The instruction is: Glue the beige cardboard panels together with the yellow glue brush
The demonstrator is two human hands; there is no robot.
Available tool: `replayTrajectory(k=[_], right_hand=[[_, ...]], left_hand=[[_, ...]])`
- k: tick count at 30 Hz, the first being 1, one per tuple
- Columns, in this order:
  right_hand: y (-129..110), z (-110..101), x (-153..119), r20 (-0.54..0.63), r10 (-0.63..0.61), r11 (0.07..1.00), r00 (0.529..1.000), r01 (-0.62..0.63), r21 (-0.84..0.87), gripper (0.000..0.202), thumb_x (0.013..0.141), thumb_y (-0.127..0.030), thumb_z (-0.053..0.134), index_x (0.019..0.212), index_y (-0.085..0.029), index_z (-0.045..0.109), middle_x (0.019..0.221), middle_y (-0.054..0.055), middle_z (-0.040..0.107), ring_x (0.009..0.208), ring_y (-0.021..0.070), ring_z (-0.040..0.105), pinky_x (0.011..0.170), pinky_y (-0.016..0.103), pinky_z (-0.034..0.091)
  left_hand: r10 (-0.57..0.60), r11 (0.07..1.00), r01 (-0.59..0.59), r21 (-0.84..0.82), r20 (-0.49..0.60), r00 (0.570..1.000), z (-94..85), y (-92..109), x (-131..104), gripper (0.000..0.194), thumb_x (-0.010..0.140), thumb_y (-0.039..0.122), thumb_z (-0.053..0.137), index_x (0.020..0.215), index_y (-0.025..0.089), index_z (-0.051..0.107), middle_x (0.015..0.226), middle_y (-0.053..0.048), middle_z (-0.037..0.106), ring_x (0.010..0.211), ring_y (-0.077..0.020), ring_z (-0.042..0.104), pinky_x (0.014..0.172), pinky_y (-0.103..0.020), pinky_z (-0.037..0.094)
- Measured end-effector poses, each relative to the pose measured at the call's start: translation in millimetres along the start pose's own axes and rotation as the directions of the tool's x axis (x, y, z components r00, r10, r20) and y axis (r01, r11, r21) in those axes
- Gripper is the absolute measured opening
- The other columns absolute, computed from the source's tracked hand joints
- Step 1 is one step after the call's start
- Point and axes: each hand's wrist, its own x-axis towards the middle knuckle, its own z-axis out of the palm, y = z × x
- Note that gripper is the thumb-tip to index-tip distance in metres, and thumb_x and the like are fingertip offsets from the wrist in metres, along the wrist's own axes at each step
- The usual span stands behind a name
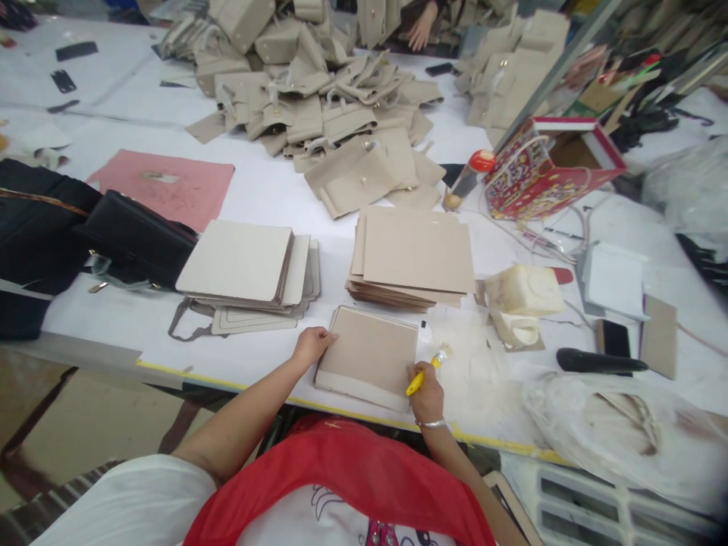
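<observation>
A flat beige panel (372, 345) lies on a small stack of similar pieces at the table's front edge, a paler strip showing along its near side. The fingers of my left hand (314, 345) are pinched together at the panel's left edge. My right hand (428, 396) is closed around a yellow-handled brush (416, 384), its bristles pointing away to the right, and rests at the panel's right edge. Behind the panel stand a pile of tan sheets (418, 250) and, to the left, a pile of off-white rounded panels (239, 262).
A large heap of beige bag parts (318, 106) covers the back, where another person's hand (422, 29) shows. To the right are a cut plastic jug (523, 292), a red patterned paper bag (551, 178) and a plastic bag (619, 432). A black bag (139, 239) lies left.
</observation>
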Motion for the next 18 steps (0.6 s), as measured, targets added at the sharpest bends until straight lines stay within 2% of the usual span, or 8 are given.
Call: replayTrajectory(k=[10,18], right_hand=[[-7.5,-6.8,-0.3,0.043,0.031,0.999,0.999,-0.032,0.017,0.029,0.085,-0.043,0.035,0.090,-0.018,0.050,0.070,0.003,0.059,0.059,0.0162,0.056,0.058,0.026,0.040],[-5.5,-4.6,0.3,0.053,0.053,0.998,0.997,-0.054,0.030,0.024,0.085,-0.040,0.038,0.091,-0.019,0.048,0.072,0.002,0.059,0.061,0.0155,0.056,0.059,0.024,0.040]], left_hand=[[-0.040,0.999,0.038,0.037,0.038,0.999,4.4,0.1,4.0,0.038,0.067,0.052,0.056,0.050,0.018,0.051,0.045,0.002,0.050,0.046,-0.0113,0.042,0.046,-0.023,0.025],[-0.082,0.997,0.083,-0.006,0.044,0.996,1.8,2.8,4.0,0.037,0.063,0.050,0.061,0.048,0.019,0.050,0.044,0.000,0.051,0.044,-0.0117,0.043,0.042,-0.022,0.021]])
